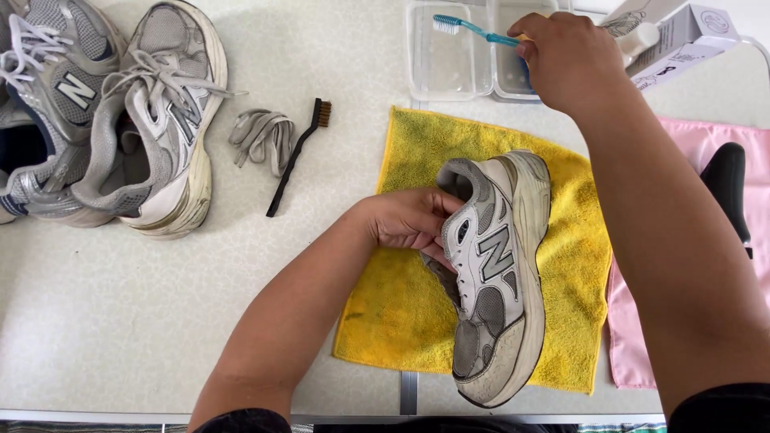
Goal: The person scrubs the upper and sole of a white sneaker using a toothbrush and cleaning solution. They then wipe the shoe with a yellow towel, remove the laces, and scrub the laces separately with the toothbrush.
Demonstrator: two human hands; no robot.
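Likely light and fairly stiff in the sole, soft and giving in the mesh upper — a grey-and-white sneaker (493, 273), laces out, lying on its side on a yellow cloth (417, 305) spread over the table (120, 321). Best gripped at the collar or heel, where padding firms up; dirty rubber sole probably not slippery. Left hand (409, 218) at the shoe's opening, fingers (437, 255) tucked inside the collar and closed on its edge, thumb side outside. Right hand (565, 60) well apart from the shoe, up by a clear plastic tray (449, 64), fingers curled tight round a blue toothbrush (473, 29) — bristles pointing away over the tray. Off to the left, two more sneakers, loose laces and a small black wire brush (297, 156).
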